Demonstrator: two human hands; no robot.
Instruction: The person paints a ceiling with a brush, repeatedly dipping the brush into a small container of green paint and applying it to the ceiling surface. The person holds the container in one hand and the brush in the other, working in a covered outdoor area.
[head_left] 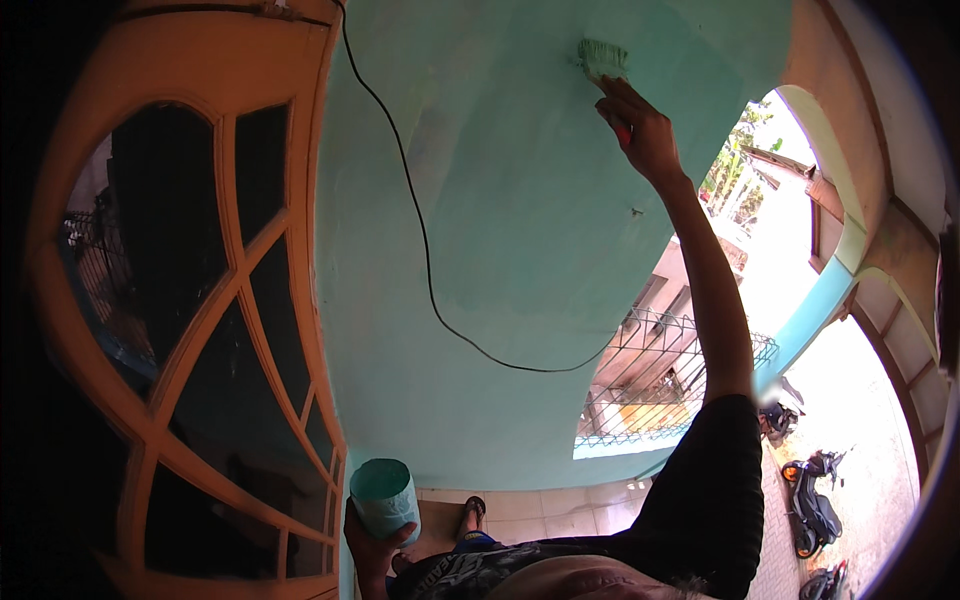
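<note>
A paintbrush [604, 58] with green-coated bristles is held in my right hand [645, 125], arm stretched far up. Its bristles appear to touch the turquoise wall [500, 220]; a bit of red handle shows at my palm. Low on the left, my left hand [375, 548] grips a turquoise paint container [386, 500], round and open at the top, with drips on its side. The container's contents are hidden from this angle. Patches of slightly different green shade mark the wall near the brush.
A black cable [425, 245] hangs in a loop across the wall. An orange-framed glass window [230, 290] stands at the left. On the right, a wall opening has a metal grille [640, 385], with parked motorbikes [812, 500] outside. Pale floor tiles [560, 510] lie below.
</note>
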